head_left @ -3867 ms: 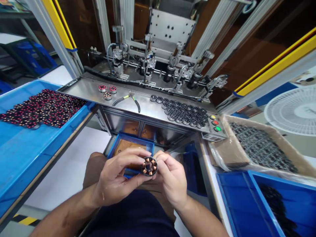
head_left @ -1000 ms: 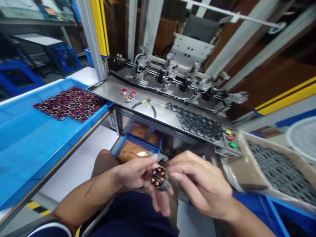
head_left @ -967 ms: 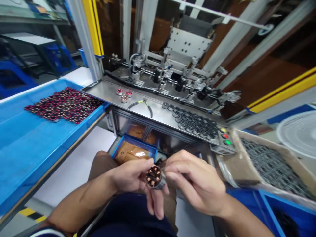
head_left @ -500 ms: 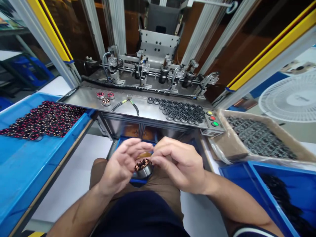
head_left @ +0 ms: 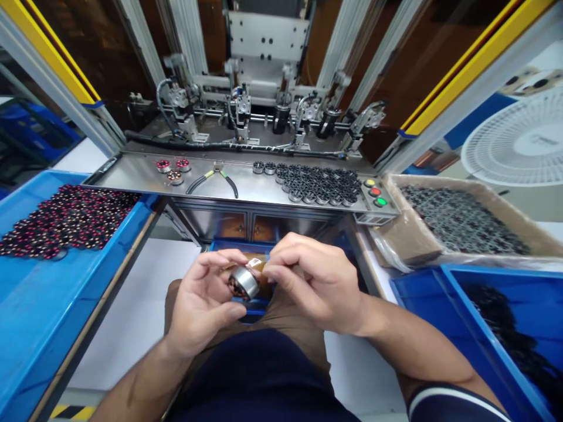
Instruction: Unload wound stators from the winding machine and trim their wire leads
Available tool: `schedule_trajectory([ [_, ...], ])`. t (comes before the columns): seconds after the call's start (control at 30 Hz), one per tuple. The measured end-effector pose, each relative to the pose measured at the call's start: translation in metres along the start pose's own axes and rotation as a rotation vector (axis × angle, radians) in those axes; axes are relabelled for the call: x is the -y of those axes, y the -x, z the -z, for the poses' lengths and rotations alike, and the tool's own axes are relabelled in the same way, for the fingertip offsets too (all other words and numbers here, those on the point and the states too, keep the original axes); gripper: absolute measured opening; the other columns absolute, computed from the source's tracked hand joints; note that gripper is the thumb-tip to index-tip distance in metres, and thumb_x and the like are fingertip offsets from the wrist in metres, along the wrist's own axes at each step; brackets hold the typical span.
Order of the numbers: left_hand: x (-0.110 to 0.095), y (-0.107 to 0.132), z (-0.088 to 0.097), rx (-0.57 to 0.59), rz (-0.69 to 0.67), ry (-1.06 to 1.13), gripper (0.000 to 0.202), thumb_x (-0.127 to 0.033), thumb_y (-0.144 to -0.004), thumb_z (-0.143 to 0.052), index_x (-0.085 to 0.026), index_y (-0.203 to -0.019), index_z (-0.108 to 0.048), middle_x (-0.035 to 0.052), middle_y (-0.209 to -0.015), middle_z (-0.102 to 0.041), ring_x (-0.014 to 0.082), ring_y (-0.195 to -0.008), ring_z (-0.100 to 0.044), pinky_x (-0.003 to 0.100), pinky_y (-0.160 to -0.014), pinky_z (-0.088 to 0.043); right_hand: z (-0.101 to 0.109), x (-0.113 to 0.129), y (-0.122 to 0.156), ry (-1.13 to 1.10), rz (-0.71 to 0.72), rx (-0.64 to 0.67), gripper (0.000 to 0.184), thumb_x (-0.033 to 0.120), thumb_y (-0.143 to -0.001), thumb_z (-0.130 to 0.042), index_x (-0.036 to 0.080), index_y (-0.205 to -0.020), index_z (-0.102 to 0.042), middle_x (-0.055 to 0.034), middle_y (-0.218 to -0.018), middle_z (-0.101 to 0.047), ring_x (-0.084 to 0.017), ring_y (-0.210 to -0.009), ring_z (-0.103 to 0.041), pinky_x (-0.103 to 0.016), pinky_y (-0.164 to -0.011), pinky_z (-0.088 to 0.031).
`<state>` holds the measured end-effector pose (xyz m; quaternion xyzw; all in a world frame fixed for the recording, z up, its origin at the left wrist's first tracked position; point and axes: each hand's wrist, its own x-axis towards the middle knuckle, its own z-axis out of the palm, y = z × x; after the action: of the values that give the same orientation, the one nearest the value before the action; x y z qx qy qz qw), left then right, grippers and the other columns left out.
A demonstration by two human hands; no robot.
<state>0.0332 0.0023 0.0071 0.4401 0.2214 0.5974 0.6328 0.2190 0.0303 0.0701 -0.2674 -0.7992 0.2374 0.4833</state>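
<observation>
A wound motor stator (head_left: 244, 284), with a smooth silver ring and copper coils, lies tilted on its side over my lap. The curved fingers and thumb of my left hand (head_left: 196, 310) are around it, and its coil side faces down and left. Close to its upper right, my right hand (head_left: 316, 284) is closed, thumb pressed to index finger; whatever sits in that pinch is too small to make out. A small white patch shows between the hands above the ring. Below them, a blue bin (head_left: 259, 316) is partly hidden.
On the metal ledge (head_left: 255, 190) are three wound stators (head_left: 175, 177), pliers (head_left: 214, 179) and several dark stator cores (head_left: 319, 183). A blue tray (head_left: 39, 293) of wound stators stands left. At right are push buttons (head_left: 375, 191), a carton (head_left: 466, 220) of cores, a blue bin (head_left: 413, 299) and a fan (head_left: 519, 143).
The stator has turned from coils facing up to lying on its side, and moved slightly up and left. My left thumb has come out below it. The camera view has shifted.
</observation>
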Motion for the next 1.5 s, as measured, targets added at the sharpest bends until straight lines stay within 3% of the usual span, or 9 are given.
schedule_trajectory([
  [0.27,0.007,-0.001,0.004,0.028,0.117,-0.079,0.03,-0.027,-0.077,-0.077,-0.022,-0.106,-0.071,0.0094,-0.114,-0.071,0.0229,-0.096,-0.07,0.032,-0.081,-0.059,-0.002,-0.003,0.002,-0.068,0.025,-0.031,0.007,0.012,-0.087,-0.063,0.013,-0.082,-0.067,-0.0054,-0.07,-0.068,-0.012,-0.067,-0.062,-0.025,-0.061,-0.052],
  [0.4,0.008,-0.007,0.006,-0.037,-0.022,-0.105,0.033,-0.018,-0.074,-0.08,-0.025,-0.105,-0.071,0.0076,-0.117,-0.072,0.0222,-0.104,-0.069,0.034,-0.091,-0.056,-0.014,0.01,0.012,-0.185,-0.313,-0.163,0.015,0.016,-0.086,-0.064,0.015,-0.071,-0.066,-0.0027,-0.066,-0.065,-0.012,-0.062,-0.06,-0.024,-0.058,-0.05],
  [0.53,0.009,-0.014,0.009,-0.014,-0.041,-0.052,0.034,-0.018,-0.074,-0.08,-0.028,-0.106,-0.071,0.0064,-0.12,-0.071,0.0187,-0.094,-0.073,0.032,-0.087,-0.058,-0.036,0.013,0.026,-0.656,-0.717,-0.065,0.025,0.034,-0.085,-0.068,0.015,-0.069,-0.063,-0.0005,-0.06,-0.065,-0.011,-0.056,-0.06,-0.024,-0.057,-0.051],
  [0.7,0.008,-0.014,0.013,0.054,-0.032,-0.036,0.034,-0.019,-0.077,-0.078,-0.029,-0.108,-0.069,0.0061,-0.123,-0.069,0.0203,-0.099,-0.072,0.03,-0.083,-0.059,-0.055,0.0,0.036,-0.949,-0.829,-0.098,0.028,0.038,-0.077,-0.077,0.014,-0.069,-0.065,0.0,-0.061,-0.066,-0.01,-0.057,-0.061,-0.023,-0.059,-0.051],
  [0.83,0.007,-0.014,0.016,0.071,-0.021,-0.059,0.034,-0.018,-0.076,-0.078,-0.028,-0.106,-0.069,0.0072,-0.123,-0.069,0.0228,-0.104,-0.07,0.032,-0.083,-0.059,-0.055,-0.006,0.038,-1.129,-0.8,-0.101,0.035,0.047,-0.078,-0.073,0.012,-0.079,-0.069,-0.0045,-0.072,-0.069,-0.013,-0.064,-0.065,-0.025,-0.062,-0.053],
  [1.03,0.001,-0.018,0.016,0.16,-0.1,-0.216,0.042,-0.023,-0.07,-0.083,-0.026,-0.109,-0.07,0.0105,-0.119,-0.072,0.0297,-0.132,-0.052,0.046,-0.107,-0.044,-0.059,-0.011,0.039,-1.285,-0.801,-0.02,0.04,0.051,-0.078,-0.072,0.014,-0.093,-0.07,-0.0071,-0.084,-0.068,-0.015,-0.076,-0.062,-0.029,-0.075,-0.052],
  [1.17,-0.009,-0.014,0.02,-0.047,-0.259,-0.505,0.079,-0.028,-0.051,-0.093,-0.024,-0.124,-0.065,0.0116,-0.137,-0.058,0.0318,-0.136,-0.043,0.041,-0.115,-0.032,-0.053,-0.021,0.043,-0.731,-0.5,-0.186,0.039,0.039,-0.071,-0.081,0.019,-0.102,-0.068,-0.007,-0.094,-0.067,-0.019,-0.086,-0.063,-0.033,-0.079,-0.054],
  [1.3,-0.017,-0.002,0.016,0.001,-0.028,-0.724,0.059,-0.025,-0.063,-0.087,-0.025,-0.119,-0.069,0.0081,-0.116,-0.069,0.0268,-0.108,-0.062,0.034,-0.097,-0.048,-0.042,-0.024,0.043,-0.045,-0.045,-0.232,0.044,0.014,-0.075,-0.073,0.02,-0.116,-0.063,-0.0107,-0.101,-0.066,-0.022,-0.092,-0.064,-0.038,-0.079,-0.054],
  [1.5,-0.02,-0.002,0.005,0.048,-0.005,-0.778,0.047,-0.017,-0.072,-0.08,-0.029,-0.117,-0.069,0.0034,-0.104,-0.073,0.0199,-0.093,-0.067,0.027,-0.085,-0.051,-0.036,-0.022,0.045,0.021,0.031,-0.178,0.053,0.01,-0.072,-0.072,0.02,-0.122,-0.059,-0.0118,-0.103,-0.064,-0.025,-0.096,-0.062,-0.042,-0.08,-0.055],
])
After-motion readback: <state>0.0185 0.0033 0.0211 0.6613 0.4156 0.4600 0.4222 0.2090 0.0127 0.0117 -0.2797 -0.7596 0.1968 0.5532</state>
